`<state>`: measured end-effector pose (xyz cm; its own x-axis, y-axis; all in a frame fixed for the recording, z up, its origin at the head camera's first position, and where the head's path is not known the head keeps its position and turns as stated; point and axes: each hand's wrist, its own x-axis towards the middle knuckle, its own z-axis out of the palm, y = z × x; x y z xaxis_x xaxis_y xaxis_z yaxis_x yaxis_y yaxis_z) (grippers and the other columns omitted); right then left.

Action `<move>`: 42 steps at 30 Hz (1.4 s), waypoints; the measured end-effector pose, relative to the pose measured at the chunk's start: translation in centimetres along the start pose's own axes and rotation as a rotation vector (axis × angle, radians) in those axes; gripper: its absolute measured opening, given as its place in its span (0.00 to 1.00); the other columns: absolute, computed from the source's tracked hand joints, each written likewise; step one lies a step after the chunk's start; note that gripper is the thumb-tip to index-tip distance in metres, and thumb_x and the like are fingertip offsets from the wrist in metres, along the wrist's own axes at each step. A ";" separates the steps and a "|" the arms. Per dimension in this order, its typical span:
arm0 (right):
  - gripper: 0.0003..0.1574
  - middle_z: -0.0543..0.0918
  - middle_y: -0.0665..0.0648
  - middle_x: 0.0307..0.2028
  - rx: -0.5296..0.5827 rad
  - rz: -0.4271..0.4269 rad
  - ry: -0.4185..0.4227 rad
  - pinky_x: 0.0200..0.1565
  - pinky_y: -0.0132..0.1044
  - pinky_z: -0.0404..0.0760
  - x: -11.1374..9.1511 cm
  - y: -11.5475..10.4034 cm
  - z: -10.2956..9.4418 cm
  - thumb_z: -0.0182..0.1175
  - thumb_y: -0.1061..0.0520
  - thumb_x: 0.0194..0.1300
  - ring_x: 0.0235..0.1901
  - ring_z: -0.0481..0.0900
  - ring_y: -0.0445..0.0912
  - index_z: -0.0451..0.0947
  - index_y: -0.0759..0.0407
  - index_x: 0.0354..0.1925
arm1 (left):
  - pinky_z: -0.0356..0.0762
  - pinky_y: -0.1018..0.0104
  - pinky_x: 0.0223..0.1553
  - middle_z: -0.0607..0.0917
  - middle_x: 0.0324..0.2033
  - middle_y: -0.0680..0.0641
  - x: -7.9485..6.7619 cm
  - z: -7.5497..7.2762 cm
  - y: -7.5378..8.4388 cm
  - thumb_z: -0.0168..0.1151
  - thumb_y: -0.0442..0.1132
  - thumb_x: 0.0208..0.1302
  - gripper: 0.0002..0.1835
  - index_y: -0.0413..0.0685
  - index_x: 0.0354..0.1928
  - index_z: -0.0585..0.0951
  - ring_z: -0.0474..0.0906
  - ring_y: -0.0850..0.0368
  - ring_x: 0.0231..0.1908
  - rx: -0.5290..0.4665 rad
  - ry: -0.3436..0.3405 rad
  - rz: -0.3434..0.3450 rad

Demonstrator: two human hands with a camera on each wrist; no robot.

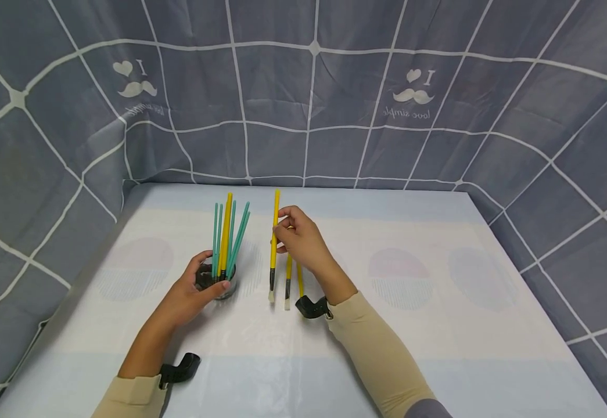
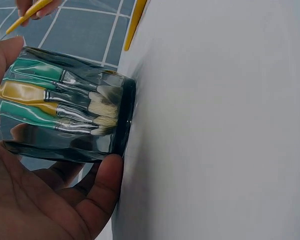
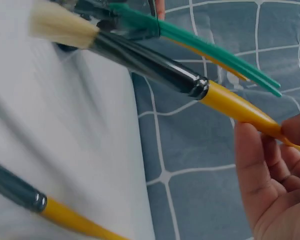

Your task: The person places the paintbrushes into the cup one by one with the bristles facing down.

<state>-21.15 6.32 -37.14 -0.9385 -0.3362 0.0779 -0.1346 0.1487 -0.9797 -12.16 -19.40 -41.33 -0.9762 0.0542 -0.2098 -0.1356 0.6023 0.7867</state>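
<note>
My left hand (image 1: 185,299) grips a dark see-through glass (image 2: 97,142) with fingers and thumb around its sides. Several paintbrushes stand in it bristles down, some with teal handles (image 1: 239,239) and some with yellow handles (image 1: 225,235). To the right of the glass, my right hand (image 1: 305,241) pinches a yellow-handled paintbrush (image 3: 145,65) by its handle, its pale bristles pointing down. That brush appears lifted off the table in the right wrist view. Below the right hand lie two more yellow-handled paintbrushes, one nearer the glass (image 1: 288,281) and one partly hidden by the wrist (image 1: 300,278).
A white table (image 1: 439,371) with faint printed circles spreads under both hands. Grey curtain (image 1: 355,87) with white grid lines hangs behind it and at both sides. Black mounts on the left wrist (image 1: 180,368) and right wrist (image 1: 311,307) stick out over the table.
</note>
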 end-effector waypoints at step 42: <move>0.15 0.76 0.66 0.43 0.168 -0.214 0.151 0.43 0.46 0.83 -0.9 -4.1 5.4 0.49 0.68 0.75 0.42 0.82 0.55 0.66 0.69 0.58 | 0.63 0.31 0.55 0.67 0.67 0.32 0.1 0.1 -0.1 0.65 0.57 0.65 0.47 0.59 0.77 0.49 0.62 0.31 0.65 -0.038 0.006 0.006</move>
<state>-18.05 1.02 -34.19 -0.9330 -0.1991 0.2999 -0.2917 -0.0702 -0.9539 -12.21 -19.37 -41.53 -0.9781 0.0527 -0.2014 -0.1359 0.5711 0.8095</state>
